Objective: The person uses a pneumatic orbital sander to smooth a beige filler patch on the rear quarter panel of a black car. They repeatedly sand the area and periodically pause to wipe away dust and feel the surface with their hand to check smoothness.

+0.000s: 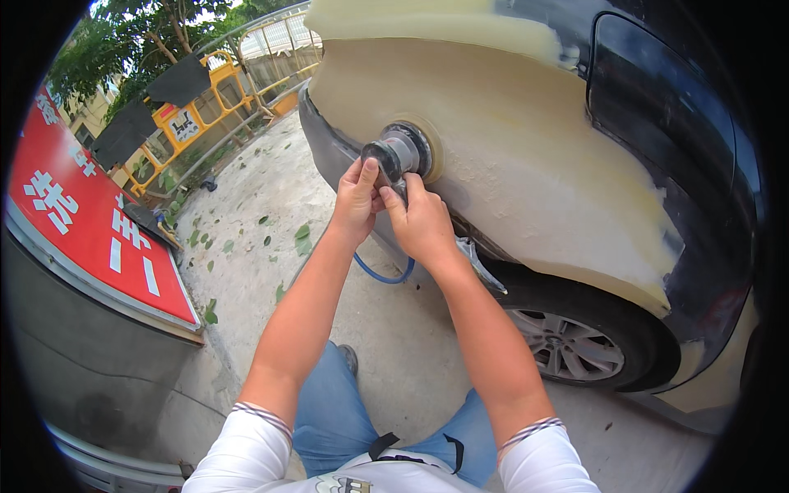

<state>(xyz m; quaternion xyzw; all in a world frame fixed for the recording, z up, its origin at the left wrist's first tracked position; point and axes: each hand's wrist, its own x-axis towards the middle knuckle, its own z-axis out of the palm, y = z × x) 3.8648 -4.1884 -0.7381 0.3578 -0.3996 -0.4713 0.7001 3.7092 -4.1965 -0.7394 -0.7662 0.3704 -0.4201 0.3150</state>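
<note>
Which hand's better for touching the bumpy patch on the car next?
Probably the right hand: it's nearer the bumpy patch, on the same side of the round sander. The left hand is farther away. Both are on the sander now.

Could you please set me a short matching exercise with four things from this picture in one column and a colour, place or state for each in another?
Things:
1. Round sander
2. Hose
3. Sign
4. Wheel

Descriptions:
A. Red with white lettering, at the left of the picture
B. With silver spokes, below the car panel at the lower right
C. Gripped by the left hand and the right hand
D. Blue, hanging in a curve below the hands

Right pairs: 1-C, 2-D, 3-A, 4-B
</note>
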